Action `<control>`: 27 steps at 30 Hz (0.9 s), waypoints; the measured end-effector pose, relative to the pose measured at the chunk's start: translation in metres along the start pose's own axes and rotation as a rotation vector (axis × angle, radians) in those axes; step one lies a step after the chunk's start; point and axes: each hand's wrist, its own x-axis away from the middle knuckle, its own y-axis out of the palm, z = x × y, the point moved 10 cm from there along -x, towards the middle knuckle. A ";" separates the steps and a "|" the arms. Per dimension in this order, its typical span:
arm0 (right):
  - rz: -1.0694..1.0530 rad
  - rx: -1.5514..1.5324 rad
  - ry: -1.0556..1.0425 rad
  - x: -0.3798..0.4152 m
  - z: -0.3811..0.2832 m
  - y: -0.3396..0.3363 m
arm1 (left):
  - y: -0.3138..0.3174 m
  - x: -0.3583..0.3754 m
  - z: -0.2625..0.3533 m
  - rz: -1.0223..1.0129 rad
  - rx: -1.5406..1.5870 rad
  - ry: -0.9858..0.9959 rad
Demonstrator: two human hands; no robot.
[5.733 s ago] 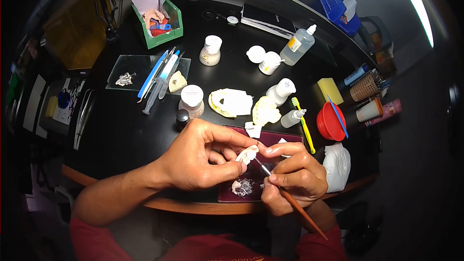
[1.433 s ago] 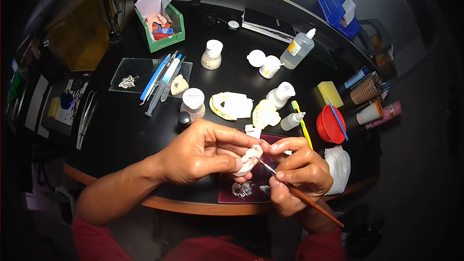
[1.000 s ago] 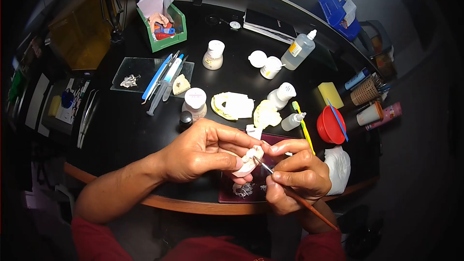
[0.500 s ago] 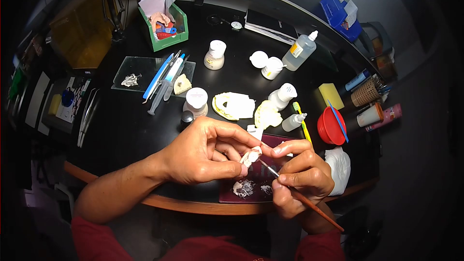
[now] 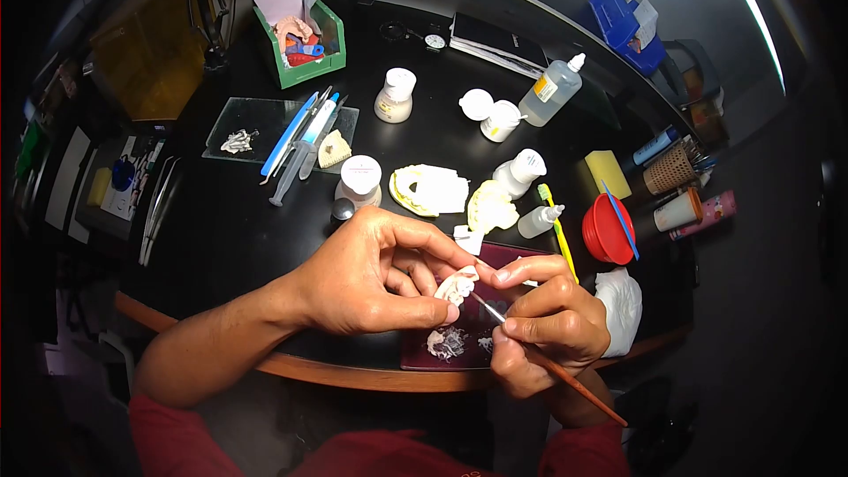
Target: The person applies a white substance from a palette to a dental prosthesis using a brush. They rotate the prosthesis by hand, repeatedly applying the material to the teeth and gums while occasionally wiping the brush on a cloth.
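Note:
Between the thumb and fingers of my left hand point(image 5: 380, 278) is a small white dental model piece point(image 5: 457, 286) with tooth shapes. My right hand point(image 5: 552, 322) grips a thin brush point(image 5: 574, 383) with a reddish-brown handle like a pencil, its tip right at the model's right side. The right index fingertip comes close to the left fingertips. Beneath both hands lies a dark red mat point(image 5: 503, 258), with smears of whitish paste point(image 5: 447, 344) on it. Just beyond the hands are plaster dental casts point(image 5: 429, 191) and a pale cast piece point(image 5: 491, 207).
White-capped jars point(image 5: 359, 180) and a dropper bottle point(image 5: 539, 222) stand beyond the hands. To the right are a yellow toothbrush point(image 5: 560, 234), a red bowl point(image 5: 608, 228) and a crumpled white tissue point(image 5: 617, 312). A glass slab point(image 5: 256, 128) with tools and a green bin point(image 5: 305, 44) are at back left.
The model piece has turned slightly in my left fingers, showing more of its tooth side. The brush stays at its edge, and the view has shifted a little.

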 end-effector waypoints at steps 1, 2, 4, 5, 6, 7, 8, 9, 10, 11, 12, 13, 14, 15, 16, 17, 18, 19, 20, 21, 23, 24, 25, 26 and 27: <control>0.001 0.000 0.000 0.000 0.000 0.000 | 0.001 0.000 0.001 0.001 0.000 -0.003; 0.002 -0.002 0.000 0.000 0.000 0.000 | 0.001 0.000 0.001 0.001 0.001 -0.006; 0.004 -0.005 -0.001 0.001 0.001 0.000 | 0.001 0.000 0.000 -0.002 0.007 0.001; 0.000 0.001 0.001 0.001 0.001 0.001 | 0.001 0.000 0.000 -0.004 0.011 0.004; -0.004 0.007 0.001 0.001 0.001 0.001 | 0.001 -0.001 0.000 -0.004 0.009 0.006; -0.009 0.013 0.003 0.001 0.001 0.001 | 0.000 0.000 -0.001 -0.005 0.006 0.007; -0.007 0.006 0.004 0.001 0.001 0.001 | 0.000 0.000 -0.001 -0.005 0.004 0.008; -0.005 -0.001 0.004 0.001 0.001 0.001 | 0.000 0.000 -0.001 -0.006 0.009 0.007; -0.004 -0.008 0.004 0.001 0.001 0.000 | 0.001 0.000 -0.001 -0.006 0.013 0.007; -0.007 -0.006 0.003 0.000 0.001 0.000 | 0.001 0.000 0.000 -0.005 0.018 0.007; -0.010 -0.005 0.002 0.000 0.000 0.000 | 0.001 0.000 -0.001 -0.011 0.013 -0.002; -0.014 -0.003 0.002 0.000 0.000 0.000 | 0.000 0.000 -0.001 -0.017 0.007 -0.012; -0.009 -0.010 0.002 0.000 0.000 -0.001 | 0.000 0.001 -0.002 -0.024 0.001 -0.021; -0.004 -0.017 0.002 -0.001 0.001 -0.001 | 0.000 0.001 -0.002 -0.027 0.002 -0.026; 0.001 -0.024 0.001 0.000 0.001 -0.002 | 0.001 0.001 -0.002 -0.030 0.002 -0.031; 0.022 -0.032 0.017 0.000 0.003 -0.004 | 0.001 0.001 -0.003 -0.034 0.001 -0.036; 0.043 -0.039 0.034 0.001 0.005 -0.005 | 0.002 0.001 -0.003 -0.042 0.013 -0.045; 0.064 -0.047 0.050 0.003 0.007 -0.007 | 0.003 0.001 -0.004 -0.049 0.025 -0.054; 0.080 -0.038 0.056 0.004 0.009 -0.009 | 0.003 0.001 -0.005 -0.057 0.036 -0.063; 0.095 -0.030 0.061 0.006 0.011 -0.012 | 0.004 0.001 -0.005 -0.054 0.068 -0.047; 0.103 -0.024 0.092 0.006 0.013 -0.015 | 0.004 0.000 -0.004 -0.048 0.134 -0.015; 0.139 -0.024 0.103 0.008 0.015 -0.018 | 0.004 -0.001 -0.004 -0.049 0.130 -0.001; 0.175 -0.024 0.113 0.010 0.017 -0.020 | 0.004 -0.002 -0.004 -0.050 0.126 0.013; 0.212 -0.024 0.125 0.011 0.019 -0.022 | 0.004 -0.002 -0.003 -0.051 0.123 0.027; 0.231 0.013 0.144 0.012 0.019 -0.022 | 0.003 -0.002 -0.002 -0.038 0.114 0.025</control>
